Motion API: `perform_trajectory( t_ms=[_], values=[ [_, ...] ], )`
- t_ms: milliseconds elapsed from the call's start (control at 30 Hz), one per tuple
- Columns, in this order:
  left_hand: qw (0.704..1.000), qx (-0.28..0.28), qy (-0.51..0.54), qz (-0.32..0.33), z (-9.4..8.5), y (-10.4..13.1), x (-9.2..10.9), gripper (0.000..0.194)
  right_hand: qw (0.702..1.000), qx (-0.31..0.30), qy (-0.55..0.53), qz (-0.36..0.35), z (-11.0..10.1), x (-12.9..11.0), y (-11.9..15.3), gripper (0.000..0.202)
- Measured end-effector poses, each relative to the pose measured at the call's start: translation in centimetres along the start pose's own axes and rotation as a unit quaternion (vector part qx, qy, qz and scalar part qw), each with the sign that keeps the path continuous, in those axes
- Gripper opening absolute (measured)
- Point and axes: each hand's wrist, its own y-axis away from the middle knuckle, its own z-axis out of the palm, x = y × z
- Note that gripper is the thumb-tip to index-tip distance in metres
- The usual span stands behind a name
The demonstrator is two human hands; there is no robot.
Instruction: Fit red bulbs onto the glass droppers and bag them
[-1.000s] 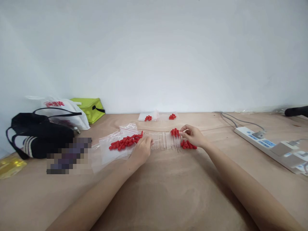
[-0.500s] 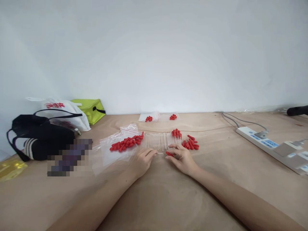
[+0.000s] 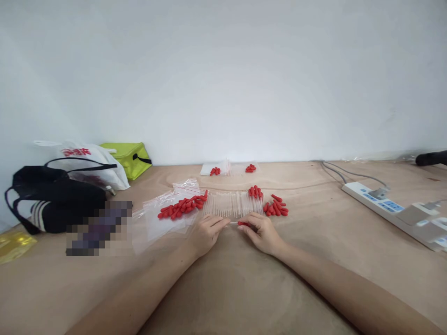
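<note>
My left hand [image 3: 205, 236] pinches a thin clear glass dropper tube [image 3: 233, 223] just above the tabletop. In my right hand [image 3: 262, 235], closed fingers grip a red rubber bulb [image 3: 241, 224], whose end meets the tube; how far the tube sits inside it is hidden by the fingers. Beyond both hands lies a row of clear glass tubes [image 3: 223, 204]. Red bulbs [image 3: 256, 191] top the tubes at its right end. A loose pile of red bulbs [image 3: 277, 208] is beside my right hand, and a larger pile of red bulbs [image 3: 181, 208] rests on plastic bags [image 3: 150, 232] at left.
Near the wall are small bags with red bulbs [image 3: 250, 168]. At left sit a black bag [image 3: 66, 204], a white plastic bag [image 3: 118, 172] and a lime-green box bag [image 3: 125, 158]. A white power strip [image 3: 370, 197] with plugs and cables lies at right.
My right hand has moved slightly left, bringing the red bulb onto the end of the tube. Its fingers have closed more. The left hand stays nearly still.
</note>
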Motion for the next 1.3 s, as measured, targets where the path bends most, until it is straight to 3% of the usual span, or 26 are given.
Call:
perform_trajectory(
  t_ms=[500, 767, 1133, 1300],
  values=[
    [0.999, -0.052, 0.011, 0.004, -0.3, -0.2, 0.4, 0.039, 0.999, -0.019, -0.008, -0.036, -0.2, 0.2, 0.0, 0.018],
    [1.0, 0.0, -0.001, 0.017, 0.1, -0.3, 1.2, 0.031, 0.996, -0.036, 0.05, -0.061, -0.2, 0.5, 0.0, 0.015],
    [1.0, -0.004, -0.016, 0.003, 0.5, -0.2, 1.3, 0.03, 0.984, -0.05, 0.136, -0.107, 0.7, 0.6, -0.4, 0.016],
    [1.0, 0.019, 0.023, -0.009, 0.7, -0.6, 1.5, 0.028, 0.994, -0.05, 0.049, -0.079, 0.5, 0.6, -0.8, 0.017]
  ],
)
